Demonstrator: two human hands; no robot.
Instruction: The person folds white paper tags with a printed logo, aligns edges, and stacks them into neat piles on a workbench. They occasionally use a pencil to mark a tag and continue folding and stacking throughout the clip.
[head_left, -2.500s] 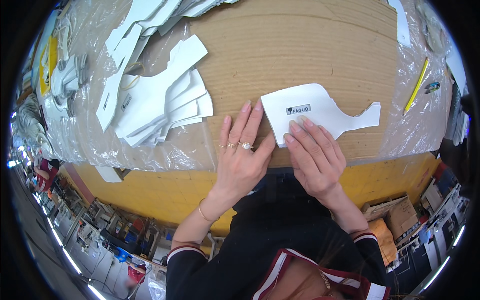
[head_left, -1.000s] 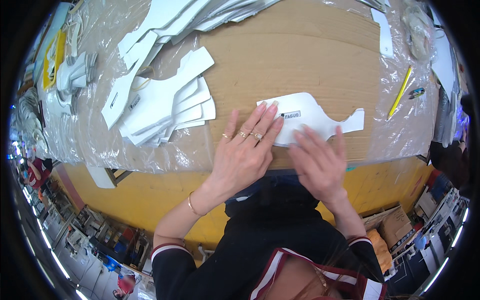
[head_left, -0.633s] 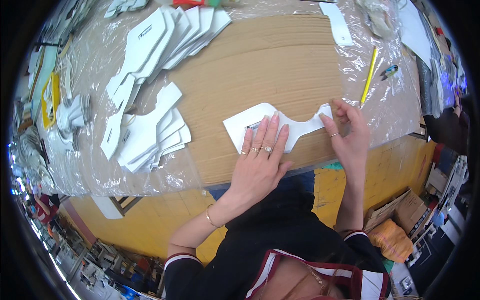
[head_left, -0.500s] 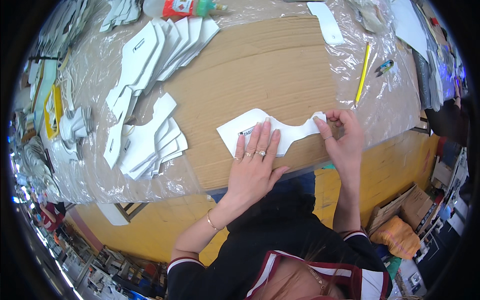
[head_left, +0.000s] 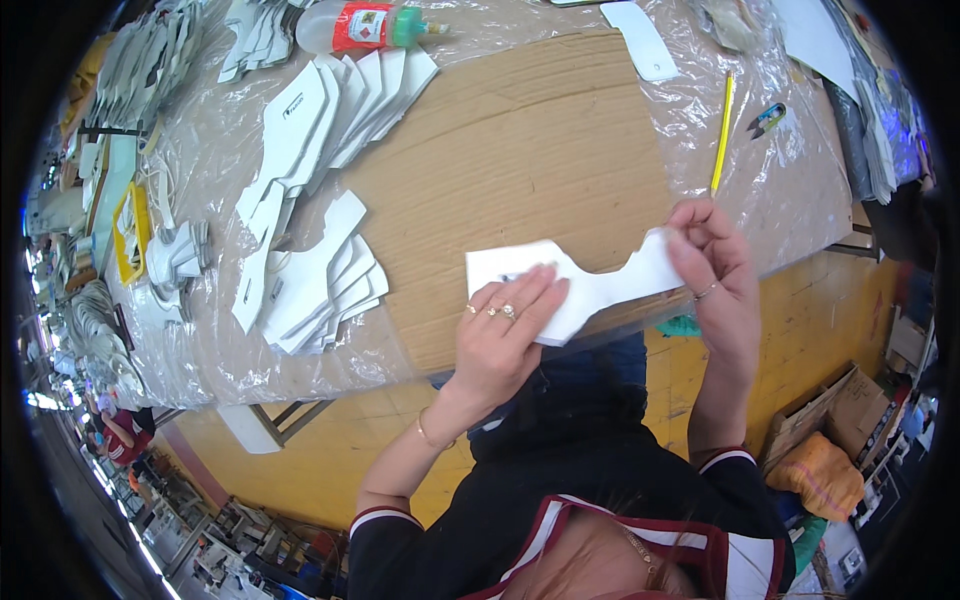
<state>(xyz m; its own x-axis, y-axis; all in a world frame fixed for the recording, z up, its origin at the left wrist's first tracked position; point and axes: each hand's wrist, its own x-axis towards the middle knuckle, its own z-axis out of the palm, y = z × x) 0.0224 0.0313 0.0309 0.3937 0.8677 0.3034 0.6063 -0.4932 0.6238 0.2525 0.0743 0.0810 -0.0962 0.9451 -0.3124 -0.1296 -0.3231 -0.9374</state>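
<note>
A white cut shoe-upper piece [head_left: 598, 290], broad at its left end and narrow through the middle, is held over the near edge of the cardboard. My left hand [head_left: 503, 335] grips the broad end; its fingers lie on top, partly covering a small dark print, and the thumb is hidden. At the narrow right end, my right hand [head_left: 722, 275] pinches the tip between thumb and fingers. Similar white pieces lie fanned out to the left, in an upper stack [head_left: 300, 120] and a lower stack [head_left: 325, 285].
Under the work is a brown cardboard sheet [head_left: 500, 150] on the plastic-covered table [head_left: 385, 355]. A clear bottle with a green cap [head_left: 365, 25] lies at the back. To the right are a yellow pencil [head_left: 722, 135], thread snips [head_left: 767, 120] and a white rounded strip [head_left: 640, 40].
Both hands have shifted the white piece right and toward me. My left hand has gone from lying flat on it to gripping its broad end. The right hand keeps its pinch.
</note>
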